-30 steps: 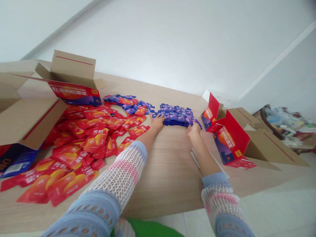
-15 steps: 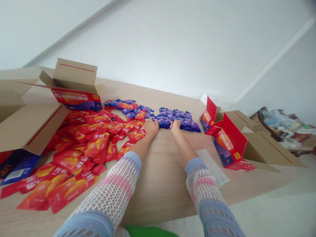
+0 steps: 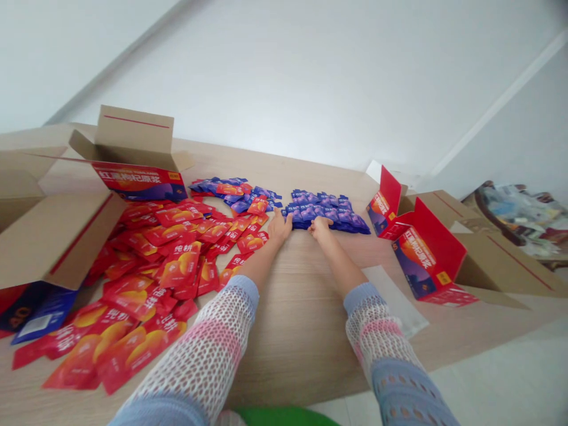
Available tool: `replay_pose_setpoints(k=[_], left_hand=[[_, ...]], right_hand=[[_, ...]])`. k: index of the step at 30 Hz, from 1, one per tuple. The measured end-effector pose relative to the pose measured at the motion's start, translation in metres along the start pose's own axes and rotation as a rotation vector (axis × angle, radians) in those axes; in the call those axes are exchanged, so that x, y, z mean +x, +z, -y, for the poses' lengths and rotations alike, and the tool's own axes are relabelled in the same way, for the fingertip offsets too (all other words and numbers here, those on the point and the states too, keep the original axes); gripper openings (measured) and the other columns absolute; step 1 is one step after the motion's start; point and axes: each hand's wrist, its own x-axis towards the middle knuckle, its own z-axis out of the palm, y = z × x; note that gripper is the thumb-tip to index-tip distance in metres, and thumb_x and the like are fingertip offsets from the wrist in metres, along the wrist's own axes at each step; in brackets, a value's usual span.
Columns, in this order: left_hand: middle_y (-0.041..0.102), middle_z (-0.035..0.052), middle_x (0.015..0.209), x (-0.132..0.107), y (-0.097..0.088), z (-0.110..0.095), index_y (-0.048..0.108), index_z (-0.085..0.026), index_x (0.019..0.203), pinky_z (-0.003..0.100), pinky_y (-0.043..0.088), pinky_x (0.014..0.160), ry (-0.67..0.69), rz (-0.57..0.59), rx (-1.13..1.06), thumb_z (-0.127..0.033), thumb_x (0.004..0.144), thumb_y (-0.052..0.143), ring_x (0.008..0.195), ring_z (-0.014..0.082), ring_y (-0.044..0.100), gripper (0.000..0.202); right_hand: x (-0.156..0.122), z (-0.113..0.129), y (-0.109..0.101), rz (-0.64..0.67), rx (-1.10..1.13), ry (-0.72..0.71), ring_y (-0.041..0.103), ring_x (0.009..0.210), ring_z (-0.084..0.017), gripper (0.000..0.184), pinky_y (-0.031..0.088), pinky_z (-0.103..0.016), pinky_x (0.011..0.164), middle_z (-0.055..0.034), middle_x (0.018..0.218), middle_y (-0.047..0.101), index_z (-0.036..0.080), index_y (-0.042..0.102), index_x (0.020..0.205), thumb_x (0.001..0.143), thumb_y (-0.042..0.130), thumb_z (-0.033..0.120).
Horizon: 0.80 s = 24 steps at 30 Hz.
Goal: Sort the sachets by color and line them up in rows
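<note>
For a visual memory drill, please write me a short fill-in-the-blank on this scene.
1. The right hand touches the near edge of a pile of ____ sachets.
2. The larger spread of red sachets lies on the person's ____ side.
3. The sleeves of the knit top end at the forearms, above a ____ table top.
4. A translucent sheet lies beside the ____ forearm.

Missing words: purple; left; wooden; right
</note>
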Motion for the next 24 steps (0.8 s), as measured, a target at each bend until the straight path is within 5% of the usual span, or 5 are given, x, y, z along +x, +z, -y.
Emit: replay_pose_setpoints(k=[8, 12, 16, 20, 24], left_hand=[[0.006, 0.0204, 0.168, 0.001, 0.001, -0.001, 0.013, -0.001, 0.162, 0.041, 0.03, 0.122, -0.017, -0.027, -0.143, -0.052, 0.098, 0.039, 0.153, 0.0333, 0.025, 0.086], [0.01, 0.0205, 0.168, 0.004, -0.001, 0.002, 0.012, 0.0, 0.162, 0.04, 0.026, 0.124, -0.049, -0.071, -0.219, -0.046, 0.098, 0.04, 0.155, 0.03, 0.022, 0.083], [0.023, 0.015, 0.167, 0.005, -0.006, 0.003, 0.045, -0.009, 0.152, 0.036, 0.03, 0.122, 0.003, -0.235, -0.271, -0.036, 0.098, 0.038, 0.152, 0.0253, 0.032, 0.061], [0.044, 0.0181, 0.156, 0.001, -0.018, -0.006, 0.064, -0.011, 0.132, 0.036, 0.037, 0.118, -0.019, -0.431, -0.39, -0.021, 0.097, 0.029, 0.145, 0.0247, 0.043, 0.05], [0.036, 0.0225, 0.149, -0.011, -0.045, -0.025, 0.06, -0.008, 0.125, 0.033, 0.044, 0.111, -0.066, -0.652, -0.551, -0.015, 0.095, 0.033, 0.134, 0.0222, 0.051, 0.041]], right_hand=[[-0.039, -0.001, -0.024, 0.119, -0.007, 0.099, 0.062, 0.108, -0.022, 0.039, 0.056, -0.043, 0.092, -0.01, 0.128, 0.06, 0.017, 0.059, 0.129, 0.098, 0.062, 0.041], [-0.07, -0.004, -0.032, 0.185, -0.029, 0.111, 0.063, 0.089, -0.016, 0.03, 0.057, -0.033, 0.078, -0.006, 0.108, 0.064, 0.015, 0.061, 0.12, 0.097, 0.062, 0.035], [-0.101, -0.009, -0.046, 0.219, -0.062, 0.053, 0.057, 0.068, -0.01, 0.022, 0.05, -0.023, 0.064, 0.001, 0.077, 0.057, 0.017, 0.062, 0.104, 0.084, 0.057, 0.012], [-0.126, -0.018, -0.066, 0.192, -0.144, -0.03, 0.057, 0.072, -0.012, 0.03, 0.047, -0.022, 0.065, 0.0007, 0.077, 0.057, 0.021, 0.063, 0.101, 0.074, 0.053, 0.012], [-0.138, -0.024, -0.088, 0.095, -0.33, -0.15, 0.058, 0.084, -0.017, 0.028, 0.048, -0.027, 0.071, -0.0029, 0.086, 0.06, 0.022, 0.068, 0.097, 0.073, 0.053, 0.016]])
